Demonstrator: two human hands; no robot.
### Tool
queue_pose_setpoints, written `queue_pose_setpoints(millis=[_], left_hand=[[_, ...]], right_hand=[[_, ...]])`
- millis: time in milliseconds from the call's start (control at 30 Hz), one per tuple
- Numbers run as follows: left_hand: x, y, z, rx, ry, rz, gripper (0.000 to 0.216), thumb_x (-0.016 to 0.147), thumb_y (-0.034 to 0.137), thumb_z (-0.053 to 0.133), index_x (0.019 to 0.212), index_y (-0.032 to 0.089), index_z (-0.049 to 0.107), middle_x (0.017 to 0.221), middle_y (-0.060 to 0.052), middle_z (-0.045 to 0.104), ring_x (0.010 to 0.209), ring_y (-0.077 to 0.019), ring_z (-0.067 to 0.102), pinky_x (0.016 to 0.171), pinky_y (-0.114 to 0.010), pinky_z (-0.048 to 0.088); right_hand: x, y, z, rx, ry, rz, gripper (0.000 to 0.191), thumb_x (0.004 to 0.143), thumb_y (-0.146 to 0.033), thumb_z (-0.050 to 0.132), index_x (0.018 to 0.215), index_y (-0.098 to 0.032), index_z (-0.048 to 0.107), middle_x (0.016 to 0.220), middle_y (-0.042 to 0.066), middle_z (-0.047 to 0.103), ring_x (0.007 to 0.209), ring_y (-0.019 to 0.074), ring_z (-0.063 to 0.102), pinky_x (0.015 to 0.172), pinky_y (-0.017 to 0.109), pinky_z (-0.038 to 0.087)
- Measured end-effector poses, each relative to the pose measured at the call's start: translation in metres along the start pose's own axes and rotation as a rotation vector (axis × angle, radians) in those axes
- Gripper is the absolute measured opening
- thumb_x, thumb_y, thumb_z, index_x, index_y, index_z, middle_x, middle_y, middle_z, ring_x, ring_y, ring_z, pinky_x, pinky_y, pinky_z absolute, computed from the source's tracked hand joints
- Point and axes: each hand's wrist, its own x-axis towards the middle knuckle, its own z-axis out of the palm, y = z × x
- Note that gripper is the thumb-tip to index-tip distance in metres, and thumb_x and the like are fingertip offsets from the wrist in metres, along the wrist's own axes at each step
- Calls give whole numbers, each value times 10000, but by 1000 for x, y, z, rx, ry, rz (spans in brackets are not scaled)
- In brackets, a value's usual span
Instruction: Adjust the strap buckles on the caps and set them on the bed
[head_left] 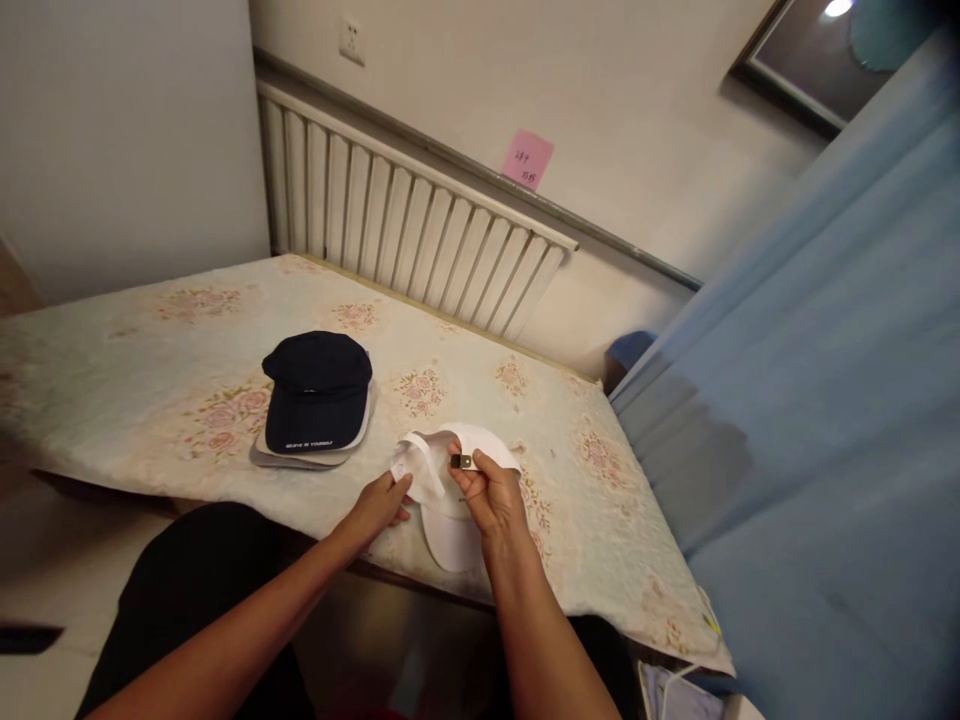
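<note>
The right hand (pixel 493 492) is closed with its thumb and fingers around a small metal buckle (pixel 461 462), which it holds up above the white baseball cap (pixel 448 540). The left hand (pixel 381 505) has its thumb and fingertips pinched on the left edge of this same cap, near the white strap (pixel 429 462) which stands up in a curve. The cap lies near the front edge of the worktop (pixel 592 575), with its brim turned toward the person. Another white curved part shows behind the right hand; I cannot tell if it belongs to the same cap. To the left, apart from the hands, a navy cap (pixel 318 385) rests on top of paler caps (pixel 300 460), and its brim carries small white lettering. Behind the worktop is a white radiator (pixel 420 220), with a pink note (pixel 528 158) above it, and on the right side hangs a blue curtain (pixel 810 400).
</note>
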Motion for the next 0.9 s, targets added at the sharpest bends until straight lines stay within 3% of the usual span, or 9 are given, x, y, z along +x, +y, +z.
queue_pose_setpoints(millis=[100,267,367,500,600,667,767,900], left_hand=[[-8,-3,-6,-12,73,14,352,792,511,463,850,169,522,709,-29,631,563,-180,629,546,-292,495],[-21,-3,-21,19,277,48,405,798,474,474,1066,170,474,753,1,591,649,-192,629,653,-333,509],[-26,5,-30,163,433,203,432,804,428,486,1139,155,475,865,-40,597,772,-211,624,769,-372,506],[-30,24,-37,382,554,551,424,843,324,466,1230,151,460,1164,-128,536,1001,-237,567,857,-386,487],[-30,36,-40,624,453,805,368,863,219,452,1223,156,494,1225,-132,528,1165,-271,462,987,-441,395],[-30,40,-41,746,343,876,334,867,178,450,1190,158,530,1185,-121,558,1144,-265,460,989,-441,379],[-32,42,-40,861,221,875,280,877,175,448,1129,169,571,1069,-97,603,1028,-244,492,902,-403,410],[-35,41,-38,1007,161,801,228,886,168,419,1010,176,611,880,-78,606,891,-237,492,814,-380,406]], right_hand=[[6,2,2,-10,6,-4,227,673,-85,680,890,-78,612,818,99,736,763,210,719,601,254,608],[9,4,4,-14,-23,-4,244,660,-87,697,883,-73,597,816,112,737,763,231,722,597,269,608],[11,8,4,-23,-10,15,247,666,-87,700,884,-70,585,810,119,734,762,233,723,595,276,609],[14,17,5,-47,-17,62,217,686,-109,701,858,-68,577,774,119,728,745,228,723,575,268,607],[14,25,7,-73,-45,91,212,688,-115,698,851,-64,572,760,125,726,700,218,720,552,262,603],[14,30,8,-82,-56,102,221,685,-118,699,853,-71,564,759,120,725,689,213,718,559,273,605],[14,37,8,-87,-52,99,248,678,-127,706,857,-105,535,725,75,713,694,204,718,595,291,605],[14,43,6,-88,-21,99,313,658,-139,722,857,-159,481,719,19,695,683,198,721,581,282,595]])
